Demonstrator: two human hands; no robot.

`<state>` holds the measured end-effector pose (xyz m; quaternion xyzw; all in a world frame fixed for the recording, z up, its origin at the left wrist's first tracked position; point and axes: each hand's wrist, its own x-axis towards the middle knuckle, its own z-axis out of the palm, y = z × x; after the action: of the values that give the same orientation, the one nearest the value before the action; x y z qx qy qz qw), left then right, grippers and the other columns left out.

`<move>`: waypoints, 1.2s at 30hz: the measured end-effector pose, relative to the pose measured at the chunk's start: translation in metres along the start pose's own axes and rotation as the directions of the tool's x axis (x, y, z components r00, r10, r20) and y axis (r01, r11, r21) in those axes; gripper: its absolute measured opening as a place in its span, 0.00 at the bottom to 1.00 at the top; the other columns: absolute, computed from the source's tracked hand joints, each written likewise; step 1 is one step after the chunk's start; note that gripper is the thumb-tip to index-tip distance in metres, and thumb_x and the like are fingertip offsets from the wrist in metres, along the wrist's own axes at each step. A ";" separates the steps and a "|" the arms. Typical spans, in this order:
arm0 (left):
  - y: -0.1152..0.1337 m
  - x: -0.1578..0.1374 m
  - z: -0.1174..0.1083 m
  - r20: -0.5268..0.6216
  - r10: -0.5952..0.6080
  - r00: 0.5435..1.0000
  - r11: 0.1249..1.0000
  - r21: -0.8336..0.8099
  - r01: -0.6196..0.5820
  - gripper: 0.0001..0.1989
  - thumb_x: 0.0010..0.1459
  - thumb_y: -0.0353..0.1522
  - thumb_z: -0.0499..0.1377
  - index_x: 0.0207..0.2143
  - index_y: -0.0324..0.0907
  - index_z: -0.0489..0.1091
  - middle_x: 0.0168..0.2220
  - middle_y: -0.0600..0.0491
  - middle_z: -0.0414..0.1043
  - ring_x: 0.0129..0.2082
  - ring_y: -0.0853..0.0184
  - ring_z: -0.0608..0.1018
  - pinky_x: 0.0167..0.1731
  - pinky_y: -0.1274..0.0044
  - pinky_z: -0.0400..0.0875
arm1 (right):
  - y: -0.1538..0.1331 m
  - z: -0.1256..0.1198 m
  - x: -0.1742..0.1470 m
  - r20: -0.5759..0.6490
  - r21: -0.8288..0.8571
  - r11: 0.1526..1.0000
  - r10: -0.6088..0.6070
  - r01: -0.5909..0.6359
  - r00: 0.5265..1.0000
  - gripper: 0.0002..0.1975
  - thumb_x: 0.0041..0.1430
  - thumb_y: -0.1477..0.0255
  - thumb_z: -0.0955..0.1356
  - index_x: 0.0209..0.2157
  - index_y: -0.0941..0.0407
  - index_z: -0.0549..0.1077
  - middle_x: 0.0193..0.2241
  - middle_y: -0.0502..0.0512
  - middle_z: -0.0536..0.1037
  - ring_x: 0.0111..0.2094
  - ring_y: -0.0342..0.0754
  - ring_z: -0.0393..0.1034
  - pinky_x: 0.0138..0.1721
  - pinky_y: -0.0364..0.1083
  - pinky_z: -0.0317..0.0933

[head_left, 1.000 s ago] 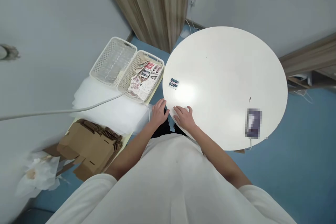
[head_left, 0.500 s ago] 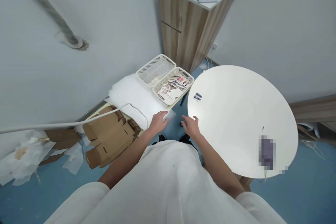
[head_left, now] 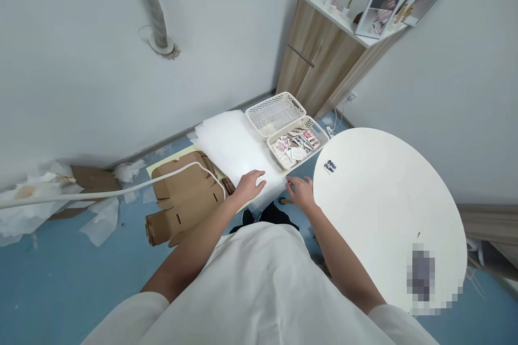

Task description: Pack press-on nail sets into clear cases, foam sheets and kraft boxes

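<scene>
"Where are the hands?"
"Left of the round table (head_left: 384, 194), fingers parted, loosely bent: left hand (head_left: 247, 186) over the white sheets (head_left: 237, 143), contact unclear; right hand (head_left: 301, 193) by the table's edge."
"What's around?"
"Farther left of the table, a cable (head_left: 101, 194) before cardboard (head_left: 190, 190); by the table's far left edge, two baskets (head_left: 309, 158), one holding cards (head_left: 297, 146)."
"Hidden?"
"Pixels blur a dark object (head_left: 421, 272) on the table."
"Room?"
"Blue floor (head_left: 60, 280) under the table, cabinet (head_left: 326, 51) beyond."
</scene>
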<state>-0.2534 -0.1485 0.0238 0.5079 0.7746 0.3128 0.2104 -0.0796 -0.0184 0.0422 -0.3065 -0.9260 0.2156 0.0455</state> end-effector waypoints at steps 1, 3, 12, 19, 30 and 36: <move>-0.002 0.001 0.001 0.004 -0.009 1.000 1.000 -0.013 0.009 0.16 0.57 0.35 0.51 0.47 0.39 0.67 0.44 0.48 0.72 0.44 0.63 0.74 0.45 0.70 0.69 | 0.001 -0.002 0.007 -0.001 -0.006 1.000 0.003 -0.003 1.000 0.15 0.61 0.68 0.57 0.44 0.55 0.70 0.38 0.58 0.77 0.38 0.50 0.71 0.53 0.60 0.44; -0.007 0.005 0.003 0.010 -0.034 0.999 0.999 -0.039 0.035 0.16 0.57 0.35 0.51 0.47 0.40 0.66 0.44 0.48 0.72 0.44 0.63 0.74 0.45 0.70 0.69 | 0.004 -0.005 0.022 0.000 -0.011 1.000 0.005 -0.005 1.000 0.16 0.60 0.68 0.57 0.44 0.56 0.70 0.38 0.58 0.78 0.38 0.51 0.71 0.53 0.59 0.45; -0.020 0.060 -0.011 0.004 -0.139 0.990 0.989 -0.047 0.139 0.17 0.57 0.36 0.51 0.47 0.41 0.66 0.45 0.48 0.71 0.42 0.62 0.75 0.45 0.69 0.68 | 0.016 -0.008 0.114 0.030 0.046 0.999 0.001 -0.002 1.000 0.17 0.60 0.66 0.57 0.44 0.56 0.70 0.38 0.57 0.78 0.39 0.50 0.71 0.51 0.55 0.48; -0.034 0.132 -0.026 -0.045 -0.228 0.973 0.962 0.147 0.232 0.19 0.57 0.35 0.50 0.50 0.42 0.64 0.48 0.48 0.70 0.50 0.58 0.69 0.47 0.66 0.63 | 0.018 0.004 0.183 0.086 0.100 0.995 -0.032 0.024 0.996 0.16 0.58 0.70 0.58 0.46 0.57 0.69 0.40 0.58 0.77 0.44 0.52 0.69 0.52 0.55 0.47; -0.087 0.224 -0.047 -0.036 -0.400 0.916 0.843 0.377 0.383 0.32 0.52 0.24 0.45 0.61 0.38 0.46 0.50 0.42 0.67 0.61 0.56 0.53 0.53 0.56 0.43 | -0.012 0.059 0.263 0.383 0.478 0.867 -0.062 -0.141 0.922 0.31 0.49 0.80 0.58 0.56 0.56 0.49 0.49 0.61 0.71 0.48 0.50 0.68 0.46 0.52 0.62; -0.090 0.233 -0.043 -0.049 -0.412 0.910 0.844 0.356 0.401 0.28 0.53 0.28 0.48 0.58 0.38 0.51 0.51 0.41 0.66 0.60 0.51 0.52 0.54 0.54 0.40 | -0.010 0.078 0.271 0.476 0.432 0.871 0.002 -0.235 0.880 0.26 0.52 0.76 0.60 0.53 0.56 0.50 0.52 0.64 0.67 0.51 0.50 0.65 0.45 0.51 0.63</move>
<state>-0.4316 0.0277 -0.0104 0.3667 0.9050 0.1075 0.1871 -0.3207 0.1047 -0.0376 -0.2835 -0.8066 0.5058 -0.1150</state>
